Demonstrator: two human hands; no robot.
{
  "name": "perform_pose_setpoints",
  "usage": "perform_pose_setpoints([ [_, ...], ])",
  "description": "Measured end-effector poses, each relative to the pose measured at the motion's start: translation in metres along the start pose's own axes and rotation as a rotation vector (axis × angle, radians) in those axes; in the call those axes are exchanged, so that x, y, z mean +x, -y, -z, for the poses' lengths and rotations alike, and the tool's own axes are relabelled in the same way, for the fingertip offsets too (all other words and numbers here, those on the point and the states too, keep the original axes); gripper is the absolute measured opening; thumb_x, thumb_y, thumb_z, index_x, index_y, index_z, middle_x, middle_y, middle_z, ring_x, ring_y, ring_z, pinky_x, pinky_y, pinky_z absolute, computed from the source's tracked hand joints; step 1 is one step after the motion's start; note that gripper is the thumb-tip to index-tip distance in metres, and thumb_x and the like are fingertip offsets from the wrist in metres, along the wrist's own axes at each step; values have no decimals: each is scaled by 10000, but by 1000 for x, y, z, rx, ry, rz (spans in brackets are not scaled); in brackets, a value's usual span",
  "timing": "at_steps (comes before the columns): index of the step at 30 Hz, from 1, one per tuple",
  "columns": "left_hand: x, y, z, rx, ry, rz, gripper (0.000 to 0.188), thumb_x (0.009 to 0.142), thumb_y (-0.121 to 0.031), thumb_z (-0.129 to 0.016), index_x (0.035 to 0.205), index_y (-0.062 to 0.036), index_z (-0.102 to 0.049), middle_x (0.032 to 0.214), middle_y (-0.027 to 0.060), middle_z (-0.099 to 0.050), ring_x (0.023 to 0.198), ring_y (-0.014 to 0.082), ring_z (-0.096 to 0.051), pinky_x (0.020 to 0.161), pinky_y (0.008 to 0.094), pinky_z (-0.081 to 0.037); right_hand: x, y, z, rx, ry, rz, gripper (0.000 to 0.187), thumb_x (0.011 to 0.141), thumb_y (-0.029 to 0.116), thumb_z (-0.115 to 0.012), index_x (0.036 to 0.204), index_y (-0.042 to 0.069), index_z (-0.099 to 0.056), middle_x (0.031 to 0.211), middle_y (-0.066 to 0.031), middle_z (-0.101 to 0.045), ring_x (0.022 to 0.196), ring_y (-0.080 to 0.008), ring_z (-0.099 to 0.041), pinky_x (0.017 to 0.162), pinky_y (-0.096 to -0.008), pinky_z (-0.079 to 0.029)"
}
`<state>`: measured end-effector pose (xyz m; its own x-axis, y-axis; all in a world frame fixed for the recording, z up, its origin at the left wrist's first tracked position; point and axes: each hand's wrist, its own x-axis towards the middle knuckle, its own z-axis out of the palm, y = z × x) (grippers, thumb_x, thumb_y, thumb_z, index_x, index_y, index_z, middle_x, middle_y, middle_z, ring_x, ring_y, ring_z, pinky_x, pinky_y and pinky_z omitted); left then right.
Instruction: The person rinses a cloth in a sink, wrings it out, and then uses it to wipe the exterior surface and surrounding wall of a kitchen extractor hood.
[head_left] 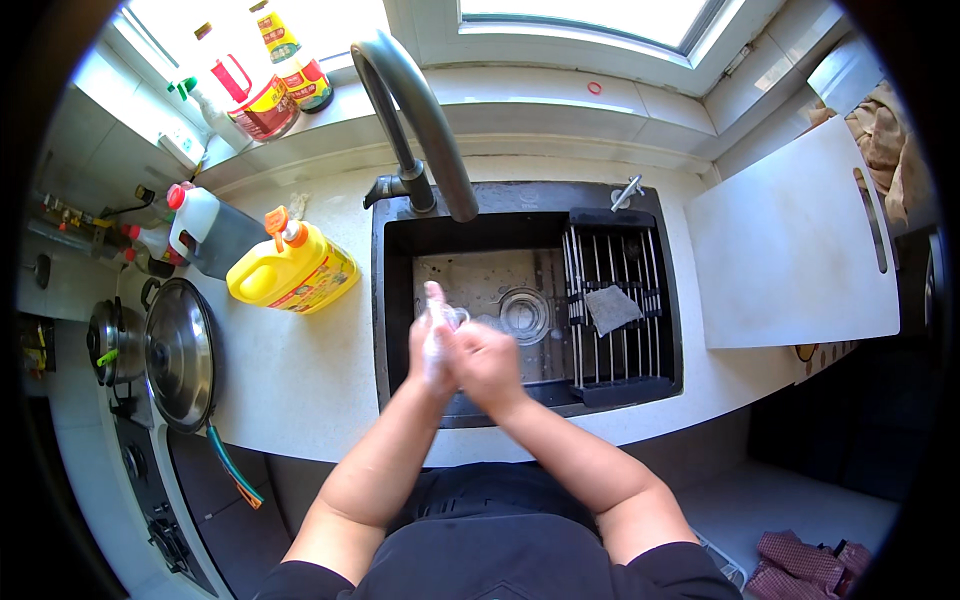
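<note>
Over the front part of the dark sink [392, 330], my two hands are pressed together. My left hand [428, 350] has a digit stretched out away from me, and white lather-like streaks cover it. Curled round its inner side is my right hand [482, 360], closed against the left and a little smeared by motion. Part of the left fingers is hidden behind the right hand. The round drain [524, 315] lies just beyond them in the wet basin. Above the far rim arches a grey faucet [425, 110]; I cannot make out running water.
A roll-up rack [590, 360] spans the sink's right side, with a grey scouring pad [612, 309] on it. Left stand a yellow pump jug [295, 268], a dark-filled jug [215, 235] and a lidded pan [180, 355]. A white board [790, 245] stands at right.
</note>
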<state>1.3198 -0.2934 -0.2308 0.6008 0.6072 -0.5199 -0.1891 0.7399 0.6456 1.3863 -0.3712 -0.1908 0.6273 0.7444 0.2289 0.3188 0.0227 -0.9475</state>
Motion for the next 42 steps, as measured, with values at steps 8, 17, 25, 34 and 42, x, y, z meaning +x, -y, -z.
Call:
perform_pose_setpoints([
  [8, 4, 13, -4, -35, -98, 116, 351, 914, -383, -492, 783, -68, -572, 696, 28, -551, 566, 136, -503, 498, 304, -411, -13, -2, -11, -282, -55, 177, 324, 827, 237, -559, 556, 73, -491, 568, -167, -541, 490, -335, -539, 456, -414, -419],
  [17, 10, 3, -9, 96, -235, 191, 374, 912, -384, -496, 840, -24, -567, 701, 71, -549, 625, 172, -528, 503, 317, -429, -4, -20, -10, -270, -131, 301, 294, 881, 201, -511, 623, 69, -558, 566, -147, -553, 497, -298, -566, 455, -374, -440],
  [25, 22, 11, 2, 6, -227, 203, 417, 902, -437, -495, 867, -27, -558, 726, 59, -540, 622, 155, -521, 505, 322, -436, 1, 11, -7, -244, -40, 342, 309, 865, 191, -529, 580, 73, -540, 542, -144, -540, 470, -303, -555, 443, -368, -433],
  [34, 24, 24, 12, -168, -32, 177, 376, 896, -453, -492, 764, -103, -531, 671, 13, -503, 589, 137, -505, 483, 316, -415, 4, 12, -9, -279, -46, 372, 289, 841, 190, -552, 582, 62, -530, 528, -153, -509, 468, -332, -527, 455, -369, -414],
  [42, 17, 7, -1, -60, -185, 191, 441, 911, -433, -436, 567, -159, -409, 538, 23, -476, 521, 182, -485, 526, 330, -419, -2, 2, -10, -230, -42, 365, 299, 827, 197, -567, 561, 77, -505, 524, -129, -525, 474, -292, -553, 467, -375, -446],
])
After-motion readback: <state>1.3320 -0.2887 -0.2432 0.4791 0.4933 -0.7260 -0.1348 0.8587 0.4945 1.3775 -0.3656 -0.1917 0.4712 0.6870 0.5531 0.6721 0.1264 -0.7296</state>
